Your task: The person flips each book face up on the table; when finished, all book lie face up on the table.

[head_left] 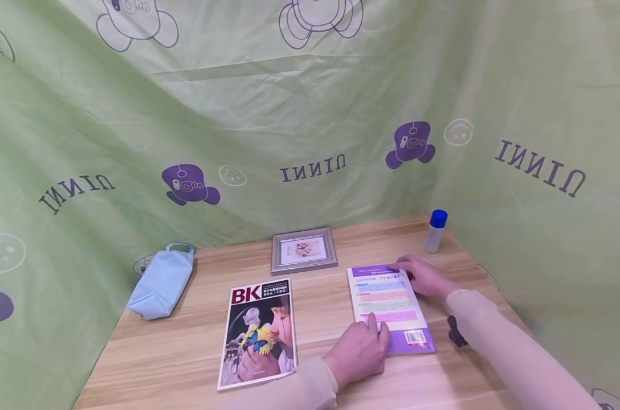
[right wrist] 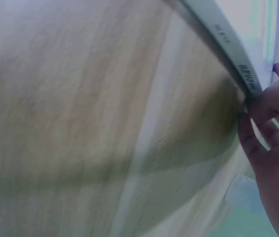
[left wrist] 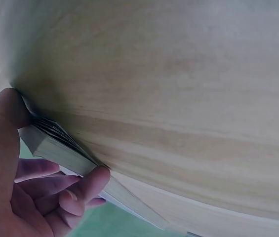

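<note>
A purple-and-white book (head_left: 387, 307) lies back cover up at the right of the table, with coloured text bands and a barcode. My left hand (head_left: 358, 350) grips its lower left part; in the left wrist view, its thumb and fingers sit along the page edges (left wrist: 62, 152). At the top right corner, my right hand (head_left: 424, 276) holds the book between thumb and fingers. The right wrist view shows that hand (right wrist: 275, 118) at the end of the printed spine (right wrist: 223, 39). To the left lies a BK magazine-like book (head_left: 258, 336) with a butterfly on its cover.
A silver picture frame (head_left: 304, 250) lies at the back of the wooden table (head_left: 151, 347). A light blue pouch (head_left: 163, 282) rests at the left edge. Behind the right hand stands a clear bottle (head_left: 435, 233) with a blue cap. A green patterned curtain (head_left: 248, 102) surrounds the table.
</note>
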{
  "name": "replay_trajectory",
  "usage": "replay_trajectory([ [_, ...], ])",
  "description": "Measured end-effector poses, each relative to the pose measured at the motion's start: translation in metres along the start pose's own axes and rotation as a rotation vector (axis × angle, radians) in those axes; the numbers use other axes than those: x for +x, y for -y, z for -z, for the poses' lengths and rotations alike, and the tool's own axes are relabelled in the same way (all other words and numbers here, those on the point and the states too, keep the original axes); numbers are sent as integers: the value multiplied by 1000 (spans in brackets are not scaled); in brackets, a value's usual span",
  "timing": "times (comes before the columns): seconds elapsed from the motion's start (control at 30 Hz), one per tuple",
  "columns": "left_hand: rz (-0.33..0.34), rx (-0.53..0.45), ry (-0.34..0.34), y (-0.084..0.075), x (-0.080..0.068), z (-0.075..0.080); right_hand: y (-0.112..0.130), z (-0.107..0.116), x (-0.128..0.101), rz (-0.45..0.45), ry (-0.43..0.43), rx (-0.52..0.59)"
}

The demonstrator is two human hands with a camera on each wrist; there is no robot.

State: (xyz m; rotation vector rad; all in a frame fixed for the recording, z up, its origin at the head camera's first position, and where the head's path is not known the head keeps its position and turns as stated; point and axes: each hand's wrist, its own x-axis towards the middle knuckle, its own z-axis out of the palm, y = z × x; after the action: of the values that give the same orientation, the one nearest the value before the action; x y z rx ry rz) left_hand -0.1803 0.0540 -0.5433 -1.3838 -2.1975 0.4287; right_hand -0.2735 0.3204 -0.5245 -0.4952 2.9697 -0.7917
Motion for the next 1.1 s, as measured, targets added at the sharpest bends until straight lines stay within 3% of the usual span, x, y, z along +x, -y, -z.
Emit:
replay_trajectory([
  [0.33,-31,24,33,1,0,1,-11,-2,-4,102,-66,-32],
  [0.6,-11,-18,53,3,-1,1,-23,-3,-9,162,-94,-99],
  [1.0,63,-146,100,4,-6,2,-22,-5,-11,145,-90,-130],
  [1.1,60,-138,72,5,-6,0,-22,-5,-12,146,-96,-130],
])
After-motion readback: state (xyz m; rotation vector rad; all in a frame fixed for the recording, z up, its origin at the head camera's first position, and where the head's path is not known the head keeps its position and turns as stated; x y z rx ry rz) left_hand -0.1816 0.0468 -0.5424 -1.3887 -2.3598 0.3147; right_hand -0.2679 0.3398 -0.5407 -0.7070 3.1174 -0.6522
